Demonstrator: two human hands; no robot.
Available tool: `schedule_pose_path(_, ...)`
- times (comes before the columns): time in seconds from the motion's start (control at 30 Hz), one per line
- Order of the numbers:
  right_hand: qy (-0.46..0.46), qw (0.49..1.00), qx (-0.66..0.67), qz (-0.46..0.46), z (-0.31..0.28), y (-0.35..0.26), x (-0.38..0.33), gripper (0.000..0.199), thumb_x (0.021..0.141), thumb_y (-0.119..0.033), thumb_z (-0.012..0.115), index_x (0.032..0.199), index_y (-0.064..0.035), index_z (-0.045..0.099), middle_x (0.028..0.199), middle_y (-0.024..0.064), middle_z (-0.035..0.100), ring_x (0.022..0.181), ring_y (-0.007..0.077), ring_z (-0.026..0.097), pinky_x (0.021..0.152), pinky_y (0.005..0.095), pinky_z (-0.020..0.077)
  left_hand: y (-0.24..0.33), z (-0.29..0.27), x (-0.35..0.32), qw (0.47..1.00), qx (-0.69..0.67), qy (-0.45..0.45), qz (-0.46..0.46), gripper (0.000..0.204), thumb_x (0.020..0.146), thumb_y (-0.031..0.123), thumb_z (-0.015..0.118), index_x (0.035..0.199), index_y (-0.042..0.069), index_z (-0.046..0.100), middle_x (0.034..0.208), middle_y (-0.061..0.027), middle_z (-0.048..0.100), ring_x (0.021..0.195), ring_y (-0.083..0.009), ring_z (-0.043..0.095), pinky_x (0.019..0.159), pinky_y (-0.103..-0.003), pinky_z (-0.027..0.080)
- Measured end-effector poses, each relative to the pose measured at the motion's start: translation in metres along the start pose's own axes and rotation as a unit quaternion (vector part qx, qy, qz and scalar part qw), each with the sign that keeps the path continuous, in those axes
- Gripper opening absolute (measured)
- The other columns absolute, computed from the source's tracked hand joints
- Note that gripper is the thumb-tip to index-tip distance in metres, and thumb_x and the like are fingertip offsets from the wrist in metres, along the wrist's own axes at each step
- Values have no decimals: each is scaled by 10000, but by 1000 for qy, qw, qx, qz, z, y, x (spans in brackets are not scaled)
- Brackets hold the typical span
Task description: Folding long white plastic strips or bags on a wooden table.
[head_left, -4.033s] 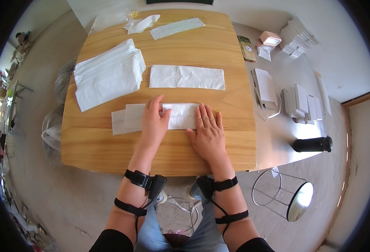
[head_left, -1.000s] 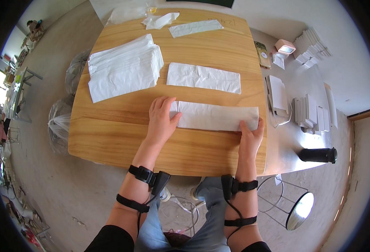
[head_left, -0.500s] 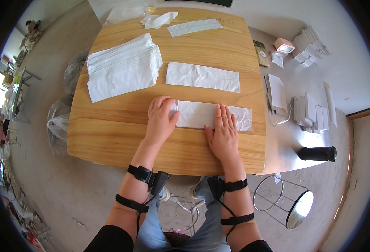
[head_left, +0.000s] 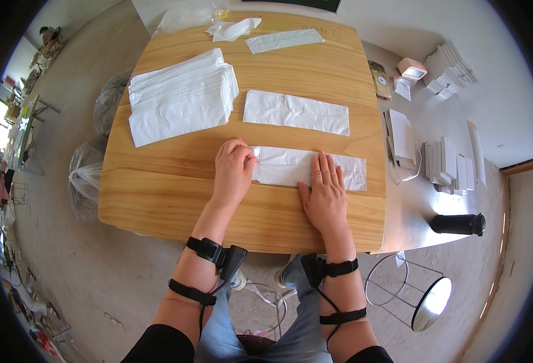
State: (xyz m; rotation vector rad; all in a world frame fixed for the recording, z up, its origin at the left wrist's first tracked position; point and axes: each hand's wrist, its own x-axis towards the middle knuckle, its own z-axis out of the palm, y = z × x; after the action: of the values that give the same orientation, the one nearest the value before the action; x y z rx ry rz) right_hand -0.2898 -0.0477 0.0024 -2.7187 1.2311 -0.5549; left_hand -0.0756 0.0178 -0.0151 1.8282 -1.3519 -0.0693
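My left hand (head_left: 233, 169) pinches the near white bag's (head_left: 290, 168) left end; my right hand (head_left: 324, 196) presses flat on it. Bag stack (head_left: 178, 97) lies far-left.

White flat boxes (head_left: 454, 65) stack on the grey side table's far corner; more white boxes (head_left: 448, 164) stand upright beside the wooden table.

Bare wood on the table (head_left: 175, 181) at 9 o'clock of the left hand (head_left: 233, 172): open passage. At 11 o'clock, the stack of white bags (head_left: 178, 100) blocks. At 12 o'clock of the right hand (head_left: 324, 196), a flat bag (head_left: 296, 112), low, passable above. Front table edge free.
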Motion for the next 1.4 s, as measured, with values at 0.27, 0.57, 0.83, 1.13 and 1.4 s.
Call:
schedule_pose_path(0.27,1,1000,6,5,0,0,-1,617,926,-312,606,1399,47,438,1479,204,425,1391,336,386,1160,470,280,-10,-16,1,898,-388,40,-206,67,905,78,673,934,44,623,1009,-17,621,1005,-145,558,927,-301,424)
schedule_pose_path(0.57,5,1000,13,5,-2,4,-2,623,923,-312,613,1398,50,434,1478,208,424,1385,334,397,1159,468,282,-8,-15,2,712,-644,57,-273,93,960,116,632,1037,66,616,1042,19,635,1004,-63,539,960,-227,383)
schedule_pose_path(0.83,1,1000,9,1,-3,6,-2,617,929,-322,605,1390,53,442,1483,212,416,1388,334,391,1168,463,272,6,-9,1,709,-650,54,-267,100,956,109,639,1040,61,616,1062,12,643,1037,-60,542,947,-233,401)
schedule_pose_path(1.13,32,870,480,107,-14,-27,7,604,893,-269,700,1375,-6,447,1186,168,638,1046,274,594,889,400,465,43,24,-5,874,-464,9,-143,94,959,84,620,1042,45,597,1263,-50,547,1178,-130,510,1018,-282,388)
schedule_pose_path(1.4,64,867,419,260,-2,-32,16,436,855,-2,664,1247,-31,475,818,124,682,687,205,636,623,325,492,50,17,-1,870,-455,27,-185,125,1001,75,538,1104,19,582,1184,-82,581,1194,-210,544,1025,-337,422)
